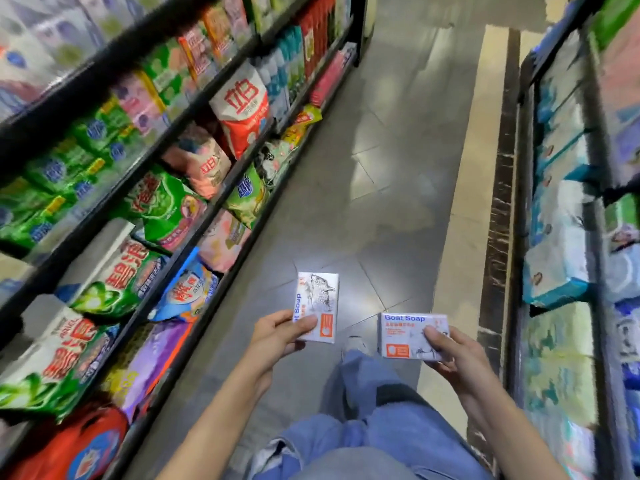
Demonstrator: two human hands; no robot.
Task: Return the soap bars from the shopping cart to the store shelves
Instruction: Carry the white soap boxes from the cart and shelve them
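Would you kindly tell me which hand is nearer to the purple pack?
Left. The left hand, holding a soap bar, is just right of the purple pack; the right hand, holding the other bar, is farther right, by the opposite shelves.

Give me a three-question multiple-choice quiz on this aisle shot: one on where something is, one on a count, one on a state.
1. The detergent bags are:
A. on the shelves to the person's left
B. on the floor
C. in a cart

2. How many soap boxes are held?
A. one
B. two
C. four

3. The right hand is:
A. open and empty
B. gripping a soap box
C. pushing a cart

Answers:
1 A, the bags fill the racks on the left side of the aisle.
2 B, the left hand holds one box and the right hand holds another.
3 B, its thumb lies over the box's face with fingers curled beneath.
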